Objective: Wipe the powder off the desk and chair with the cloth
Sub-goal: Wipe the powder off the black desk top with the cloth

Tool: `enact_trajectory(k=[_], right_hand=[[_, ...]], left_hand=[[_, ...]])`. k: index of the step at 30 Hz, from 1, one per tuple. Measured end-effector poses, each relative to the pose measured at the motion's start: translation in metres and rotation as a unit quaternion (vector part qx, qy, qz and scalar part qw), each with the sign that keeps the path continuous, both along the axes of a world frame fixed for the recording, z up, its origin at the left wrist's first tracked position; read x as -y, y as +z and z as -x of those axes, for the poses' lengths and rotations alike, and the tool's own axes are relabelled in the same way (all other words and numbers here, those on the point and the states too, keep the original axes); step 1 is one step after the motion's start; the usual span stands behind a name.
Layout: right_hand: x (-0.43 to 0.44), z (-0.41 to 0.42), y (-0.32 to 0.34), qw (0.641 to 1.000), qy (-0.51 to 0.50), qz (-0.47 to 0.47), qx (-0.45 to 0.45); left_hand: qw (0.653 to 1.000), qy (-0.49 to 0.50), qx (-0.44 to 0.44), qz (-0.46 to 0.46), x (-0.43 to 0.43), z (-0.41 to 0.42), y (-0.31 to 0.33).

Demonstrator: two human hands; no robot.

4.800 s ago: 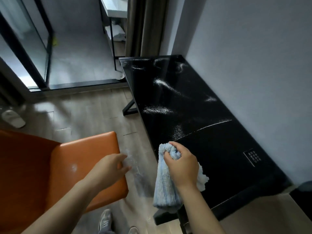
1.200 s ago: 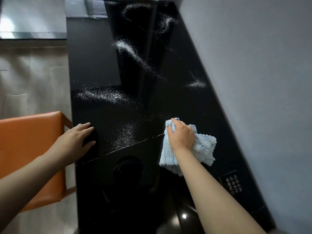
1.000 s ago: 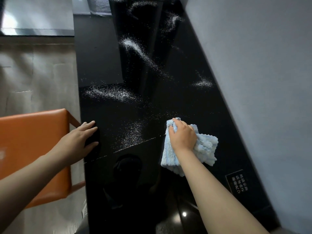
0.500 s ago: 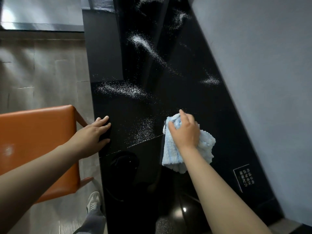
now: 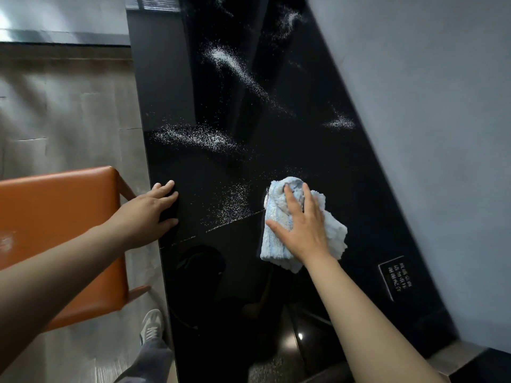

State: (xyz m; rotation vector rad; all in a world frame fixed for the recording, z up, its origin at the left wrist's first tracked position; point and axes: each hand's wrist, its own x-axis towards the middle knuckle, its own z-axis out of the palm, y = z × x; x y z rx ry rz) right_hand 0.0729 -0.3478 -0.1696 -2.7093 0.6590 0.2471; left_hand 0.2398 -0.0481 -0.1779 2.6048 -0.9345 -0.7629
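A glossy black desk (image 5: 359, 189) runs away from me along the wall. White powder (image 5: 199, 138) lies on it in several streaks and patches, one patch just left of the cloth. My right hand (image 5: 302, 228) lies flat, fingers spread, pressing a crumpled light-blue cloth (image 5: 334, 233) onto the desk. At the desk's left edge my left hand (image 5: 150, 210) rests palm down and holds nothing. An orange chair seat (image 5: 55, 217) stands left of the desk, with a faint pale smudge near its left side.
A grey wall (image 5: 428, 106) borders the desk on the right. Wood-look floor (image 5: 69, 111) lies to the left. My grey trouser leg and white shoe (image 5: 150, 328) stand between chair and desk. A small white-printed label (image 5: 395, 276) sits near the desk's right edge.
My right hand has gone from gripping the bunched cloth to lying flat on it, and has shifted slightly. The camera view has drifted, with the desk and chair further right in frame.
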Motion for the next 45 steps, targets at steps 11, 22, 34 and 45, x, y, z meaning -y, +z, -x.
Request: enact_trajectory(k=[11, 22, 34, 45], right_hand=[[-0.008, -0.016, -0.027, 0.985, -0.048, 0.12, 0.11], [-0.046, -0.023, -0.025, 0.987, -0.018, 0.105, 0.117], [-0.104, -0.026, -0.025, 0.987, -0.002, 0.105, 0.124], [-0.158, -0.034, -0.024, 0.99, -0.004, 0.096, 0.106]], left_hand=[[1.0, -0.003, 0.022, 0.011, -0.001, 0.003, -0.004], [0.999, -0.023, 0.013, 0.028, -0.006, -0.001, 0.0], [0.998, -0.046, -0.021, 0.048, -0.016, -0.01, 0.001], [0.994, -0.009, 0.019, 0.104, -0.061, -0.028, 0.009]])
